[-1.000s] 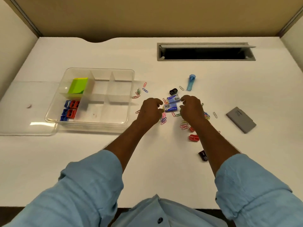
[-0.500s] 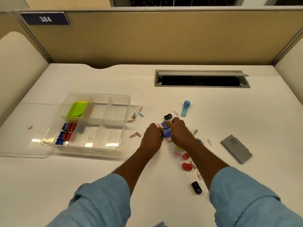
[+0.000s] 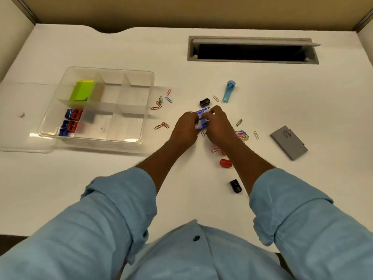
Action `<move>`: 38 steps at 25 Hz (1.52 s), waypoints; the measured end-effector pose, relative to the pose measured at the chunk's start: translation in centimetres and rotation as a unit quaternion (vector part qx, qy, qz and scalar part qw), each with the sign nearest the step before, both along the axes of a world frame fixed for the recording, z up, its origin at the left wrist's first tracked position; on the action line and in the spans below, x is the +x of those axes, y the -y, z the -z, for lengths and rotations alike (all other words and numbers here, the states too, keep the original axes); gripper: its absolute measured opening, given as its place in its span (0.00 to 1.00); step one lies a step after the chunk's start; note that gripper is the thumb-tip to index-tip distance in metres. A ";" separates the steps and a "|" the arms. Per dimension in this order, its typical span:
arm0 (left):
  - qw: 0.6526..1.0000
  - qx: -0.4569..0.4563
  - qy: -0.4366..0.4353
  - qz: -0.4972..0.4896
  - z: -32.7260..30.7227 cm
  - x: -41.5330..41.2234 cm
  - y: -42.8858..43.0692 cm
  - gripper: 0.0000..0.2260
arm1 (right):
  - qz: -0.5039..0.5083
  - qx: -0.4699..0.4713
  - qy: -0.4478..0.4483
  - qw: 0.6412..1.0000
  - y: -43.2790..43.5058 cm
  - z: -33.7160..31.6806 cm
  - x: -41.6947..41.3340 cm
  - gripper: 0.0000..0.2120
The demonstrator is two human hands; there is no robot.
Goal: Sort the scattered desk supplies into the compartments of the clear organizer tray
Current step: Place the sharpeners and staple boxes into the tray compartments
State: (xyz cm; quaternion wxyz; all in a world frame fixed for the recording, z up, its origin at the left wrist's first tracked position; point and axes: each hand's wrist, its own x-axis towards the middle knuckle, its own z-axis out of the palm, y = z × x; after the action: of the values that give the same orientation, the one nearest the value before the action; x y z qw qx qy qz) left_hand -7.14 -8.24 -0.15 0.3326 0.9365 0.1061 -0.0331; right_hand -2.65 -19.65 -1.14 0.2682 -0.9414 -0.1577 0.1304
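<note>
Left hand (image 3: 186, 126) and right hand (image 3: 217, 124) are both pinching small blue boxes (image 3: 201, 119), lying on the desk right of the clear organizer tray (image 3: 147, 110). Paper clips (image 3: 242, 134) are lying scattered beside the right hand, further right of the tray.

Both hands, left hand (image 3: 186, 126) and right hand (image 3: 217, 124), pinch small blue boxes (image 3: 201, 118) together among scattered paper clips (image 3: 242, 135), right of the clear organizer tray (image 3: 96, 138).
</note>
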 end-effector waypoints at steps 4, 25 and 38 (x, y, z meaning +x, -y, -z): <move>1.000 0.007 -0.020 -0.013 0.7 -0.7 0.1 0.15 | 0.033 -0.021 0.054 0.998 1.1 1.2 -1.6 0.18; 0.993 -0.023 0.052 -0.102 -2.7 -3.9 -4.0 0.08 | 0.113 -0.062 0.009 0.992 -3.0 -1.5 0.9 0.21; 0.893 -0.335 0.125 -0.273 -8.6 -6.6 -11.8 0.11 | 0.242 0.010 0.049 0.969 -4.9 -1.8 -0.5 0.21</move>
State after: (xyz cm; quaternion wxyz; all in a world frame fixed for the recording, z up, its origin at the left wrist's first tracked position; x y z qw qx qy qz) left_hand -13.73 3.60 8.49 0.6332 0.6999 0.2979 0.1427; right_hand -3.18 -14.78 0.66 0.2928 -0.9541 0.0606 0.0137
